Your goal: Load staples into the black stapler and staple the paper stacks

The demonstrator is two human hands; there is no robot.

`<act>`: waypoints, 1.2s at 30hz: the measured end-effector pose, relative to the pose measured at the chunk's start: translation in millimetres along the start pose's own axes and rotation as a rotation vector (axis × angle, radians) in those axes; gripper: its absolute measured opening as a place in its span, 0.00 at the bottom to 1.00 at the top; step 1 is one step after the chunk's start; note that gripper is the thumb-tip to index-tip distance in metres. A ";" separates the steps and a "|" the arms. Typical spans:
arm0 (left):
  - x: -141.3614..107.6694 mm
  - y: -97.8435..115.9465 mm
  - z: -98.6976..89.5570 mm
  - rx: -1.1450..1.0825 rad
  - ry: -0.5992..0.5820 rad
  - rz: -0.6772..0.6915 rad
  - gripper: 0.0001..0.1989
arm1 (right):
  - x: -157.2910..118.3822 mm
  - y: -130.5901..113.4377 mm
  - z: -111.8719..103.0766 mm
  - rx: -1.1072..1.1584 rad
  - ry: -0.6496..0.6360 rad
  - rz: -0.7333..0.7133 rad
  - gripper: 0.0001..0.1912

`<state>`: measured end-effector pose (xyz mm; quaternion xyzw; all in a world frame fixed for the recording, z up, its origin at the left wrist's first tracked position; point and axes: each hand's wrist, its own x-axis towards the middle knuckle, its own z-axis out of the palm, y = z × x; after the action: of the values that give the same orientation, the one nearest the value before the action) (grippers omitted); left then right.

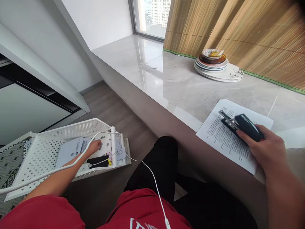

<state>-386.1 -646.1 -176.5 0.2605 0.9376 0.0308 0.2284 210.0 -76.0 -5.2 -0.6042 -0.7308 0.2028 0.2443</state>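
In my right hand (pixel 269 143) is a black stapler (pixel 249 127), its top cover swung up from the metal staple tray. It is held over printed sheets of paper (pixel 219 133) on the pale marble-look ledge. My left hand (pixel 94 147) reaches down into a white perforated cart (pixel 50 143) at my left. Its fingers are drawn together near the cart's bottom, and whatever they may hold is too small to make out. Beside that hand lie papers (pixel 69 151) and a black item (pixel 98 161) with a white cable.
Stacked plates (pixel 212 65) with a small yellow packet on top stand farther back on the ledge (pixel 152 71), before a bamboo blind (pixel 228 35). A white cable (pixel 152 175) runs across my lap, and a thicker one crosses above my left forearm. Patterned fabric (pixel 11 168) lies at the far left.
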 end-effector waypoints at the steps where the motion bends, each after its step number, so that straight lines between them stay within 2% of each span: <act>1: -1.1 0.0 -0.5 -0.025 0.005 -0.005 0.04 | 0.2 -0.2 0.0 0.001 0.003 -0.005 0.33; 7: -3.3 -4.5 -0.9 -0.249 0.077 -0.086 0.04 | -0.1 -1.2 -1.8 0.010 -0.003 -0.008 0.33; 10: -1.2 -7.8 -2.7 -0.425 0.087 -0.142 0.08 | -0.7 -2.4 -3.0 0.004 -0.021 0.012 0.34; 12: -1.2 -9.4 -4.7 -0.550 0.058 -0.148 0.13 | -1.0 -3.1 -3.3 -0.004 -0.014 0.016 0.34; 18: -10.9 -6.0 -12.8 -1.142 -0.101 -0.181 0.25 | -0.4 0.2 -1.6 0.000 -0.018 -0.012 0.33; 22: -19.6 2.2 -20.1 -1.205 -0.239 -0.158 0.26 | 0.3 1.3 -1.1 -0.014 -0.004 -0.009 0.33; 29: -24.0 7.5 -24.6 -1.221 -0.395 -0.103 0.28 | -3.0 -5.5 -3.7 -0.030 -0.003 0.041 0.32; 36: -17.6 -4.6 -17.4 -1.116 -0.321 -0.191 0.33 | -7.4 -9.9 -5.3 -0.041 0.004 0.067 0.32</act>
<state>-382.7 -657.9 -154.5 0.0169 0.7526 0.4591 0.4718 206.5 -85.1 4.1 -0.6337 -0.7136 0.1948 0.2262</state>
